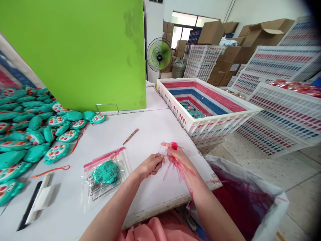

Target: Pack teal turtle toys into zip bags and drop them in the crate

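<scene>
"Where are those 2 hands hovering?"

"Near the tabletop's [156, 132] front right corner. The left hand [152, 164] is sitting closed, fingertips together — I can't tell whether it's pinching anything. Pink strips [181, 170] are hanging about the right hand [176, 156] and wrist; how firmly it's gripping, I can't tell."

"What's calling for care?"

"The tangle, I'm thinking. Good handling is pinching 1 strip at a time — keeping loose ends off the wrist, and clear of the zip bag [125, 164] that's lying towards the front edge."
</scene>
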The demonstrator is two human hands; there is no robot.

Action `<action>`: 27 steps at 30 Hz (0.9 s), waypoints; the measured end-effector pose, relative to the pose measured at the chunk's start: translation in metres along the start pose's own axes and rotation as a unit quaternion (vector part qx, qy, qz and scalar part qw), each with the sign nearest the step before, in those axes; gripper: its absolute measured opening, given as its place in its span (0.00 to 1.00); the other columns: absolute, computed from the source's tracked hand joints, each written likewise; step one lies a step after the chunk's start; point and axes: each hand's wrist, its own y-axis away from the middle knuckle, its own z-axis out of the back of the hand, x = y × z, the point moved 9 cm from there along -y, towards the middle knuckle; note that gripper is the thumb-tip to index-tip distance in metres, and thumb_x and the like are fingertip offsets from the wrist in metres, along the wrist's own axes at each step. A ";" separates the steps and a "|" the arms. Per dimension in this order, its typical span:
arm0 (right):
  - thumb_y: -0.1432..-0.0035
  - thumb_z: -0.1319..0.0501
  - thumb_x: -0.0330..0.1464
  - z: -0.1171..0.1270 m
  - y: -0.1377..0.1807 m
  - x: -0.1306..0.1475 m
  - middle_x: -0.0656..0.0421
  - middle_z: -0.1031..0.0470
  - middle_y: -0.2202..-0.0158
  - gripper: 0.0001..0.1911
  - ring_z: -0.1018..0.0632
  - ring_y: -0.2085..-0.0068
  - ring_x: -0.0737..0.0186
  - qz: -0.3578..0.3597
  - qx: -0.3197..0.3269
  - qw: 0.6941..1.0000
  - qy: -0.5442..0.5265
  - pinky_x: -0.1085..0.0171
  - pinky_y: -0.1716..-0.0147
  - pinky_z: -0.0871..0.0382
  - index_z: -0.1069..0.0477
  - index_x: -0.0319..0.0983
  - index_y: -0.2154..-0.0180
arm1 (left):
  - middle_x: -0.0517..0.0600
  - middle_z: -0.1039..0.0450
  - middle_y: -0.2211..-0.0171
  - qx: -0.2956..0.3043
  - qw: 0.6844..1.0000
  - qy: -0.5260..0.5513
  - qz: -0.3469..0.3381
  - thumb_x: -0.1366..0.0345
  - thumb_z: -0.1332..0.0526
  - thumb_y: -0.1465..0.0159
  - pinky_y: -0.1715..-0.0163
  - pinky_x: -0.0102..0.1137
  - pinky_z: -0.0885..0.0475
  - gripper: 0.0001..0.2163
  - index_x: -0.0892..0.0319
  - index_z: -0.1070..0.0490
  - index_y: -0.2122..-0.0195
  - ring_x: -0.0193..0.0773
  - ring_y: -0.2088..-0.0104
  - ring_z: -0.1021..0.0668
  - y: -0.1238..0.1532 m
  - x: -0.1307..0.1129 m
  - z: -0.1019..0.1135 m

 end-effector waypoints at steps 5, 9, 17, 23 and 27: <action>0.57 0.30 0.47 -0.015 -0.001 -0.009 0.64 0.33 0.80 0.21 0.35 0.82 0.72 0.004 -0.008 0.999 0.051 0.69 0.83 0.43 0.30 0.37 0.74 | 0.36 0.52 0.85 -0.013 0.998 -0.058 0.019 0.49 0.45 0.40 0.86 0.24 0.58 0.15 0.56 0.44 0.72 0.25 0.86 0.52 -0.001 0.003 -0.001; 0.54 0.34 0.53 0.007 -0.010 0.000 0.68 0.42 0.84 0.25 0.45 0.84 0.74 0.022 -0.069 0.997 0.008 0.70 0.85 0.51 0.40 0.40 0.78 | 0.37 0.51 0.85 -0.017 0.992 -0.121 0.011 0.48 0.50 0.38 0.85 0.24 0.54 0.16 0.57 0.40 0.71 0.26 0.85 0.50 0.006 0.004 0.005; 0.59 0.31 0.50 0.031 0.005 0.008 0.65 0.35 0.82 0.24 0.48 0.84 0.75 -0.038 -0.095 0.992 0.071 0.69 0.86 0.58 0.39 0.40 0.77 | 0.47 0.33 0.78 -0.114 0.934 -0.332 -0.066 0.59 0.48 0.37 0.74 0.27 0.39 0.13 0.59 0.30 0.73 0.34 0.76 0.32 0.017 -0.029 0.031; 0.61 0.28 0.43 -0.005 0.010 -0.009 0.70 0.45 0.83 0.26 0.45 0.81 0.75 -0.044 0.047 0.989 0.134 0.71 0.83 0.55 0.45 0.40 0.79 | 0.54 0.24 0.68 -0.162 0.859 -0.477 -0.092 0.61 0.49 0.36 0.66 0.32 0.36 0.12 0.57 0.27 0.68 0.44 0.65 0.24 0.018 -0.057 0.018; 0.63 0.27 0.43 0.003 0.012 -0.011 0.71 0.44 0.83 0.26 0.45 0.82 0.75 -0.061 0.078 0.986 0.131 0.71 0.83 0.55 0.43 0.40 0.78 | 0.54 0.23 0.68 -0.161 0.806 -0.559 -0.115 0.61 0.49 0.34 0.67 0.31 0.36 0.13 0.57 0.27 0.67 0.44 0.66 0.23 0.017 -0.063 0.003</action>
